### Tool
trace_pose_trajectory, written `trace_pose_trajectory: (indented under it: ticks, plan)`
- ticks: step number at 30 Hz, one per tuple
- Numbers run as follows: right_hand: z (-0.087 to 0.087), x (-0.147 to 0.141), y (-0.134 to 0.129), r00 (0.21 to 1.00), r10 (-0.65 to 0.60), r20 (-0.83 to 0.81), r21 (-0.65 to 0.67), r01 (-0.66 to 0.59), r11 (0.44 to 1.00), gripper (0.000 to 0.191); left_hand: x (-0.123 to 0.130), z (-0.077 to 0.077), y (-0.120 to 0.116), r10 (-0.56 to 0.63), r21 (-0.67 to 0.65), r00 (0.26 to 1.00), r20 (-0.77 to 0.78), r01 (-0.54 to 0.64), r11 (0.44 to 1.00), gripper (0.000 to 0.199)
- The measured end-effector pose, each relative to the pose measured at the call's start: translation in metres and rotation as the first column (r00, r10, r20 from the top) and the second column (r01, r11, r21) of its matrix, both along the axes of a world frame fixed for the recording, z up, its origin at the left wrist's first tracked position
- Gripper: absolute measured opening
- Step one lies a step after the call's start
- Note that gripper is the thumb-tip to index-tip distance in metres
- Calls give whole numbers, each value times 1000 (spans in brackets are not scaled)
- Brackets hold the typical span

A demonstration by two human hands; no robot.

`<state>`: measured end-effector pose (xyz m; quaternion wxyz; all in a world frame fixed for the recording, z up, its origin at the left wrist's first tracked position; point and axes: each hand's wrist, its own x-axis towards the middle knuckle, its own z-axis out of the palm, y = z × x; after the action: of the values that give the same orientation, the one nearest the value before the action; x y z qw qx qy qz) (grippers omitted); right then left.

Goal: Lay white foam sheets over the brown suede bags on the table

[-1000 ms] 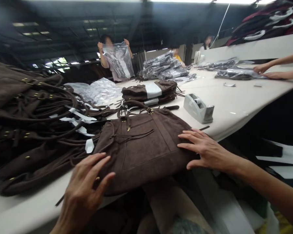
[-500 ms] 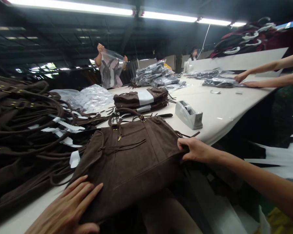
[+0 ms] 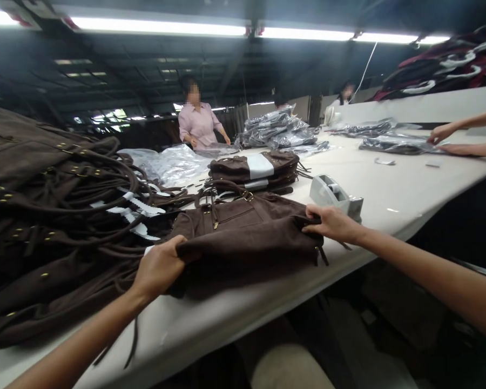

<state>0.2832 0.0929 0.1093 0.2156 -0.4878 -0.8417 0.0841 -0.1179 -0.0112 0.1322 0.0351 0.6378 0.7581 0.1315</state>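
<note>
A suede handbag (image 3: 243, 246) folded between hands (image 3: 160, 267) (image 3: 332, 224) on a white factory table (image 3: 389, 186).

Garment-factory packing floor:
1. Long white bench (image 3: 392, 186), fluorescent tube lights (image 3: 157, 26) overhead.
2. 9 o'clock: piled suede handbags (image 3: 36, 178).
3. 12 o'clock: plastic-bagged goods (image 3: 279, 135).
4. 11 o'clock: co-worker (image 3: 196, 121) bagging.

Item: one dark brown suede handbag (image 3: 243, 243), folded over on itself, lying on a white work table (image 3: 210, 310). Our left hand (image 3: 157, 267) grips the folded edge at one end; our right hand (image 3: 332, 224) pinches the other end. Adjacent: a heap of matching handbags (image 3: 44, 216) at left, a stack of paper-banded handbags (image 3: 253, 170) ahead, a grey tape dispenser (image 3: 328, 194) just right. Beyond: plastic-wrapped bundles (image 3: 283, 135), a co-worker in a pink blouse (image 3: 198, 121).
</note>
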Motion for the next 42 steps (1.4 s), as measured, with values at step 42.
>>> trace_pose_trajectory:
  ticks: [42]
  plan:
    - [31, -57, 27, 857, 382, 345, 33, -418, 908, 38, 1, -9, 27, -523, 141, 732, -436, 630, 764, 8]
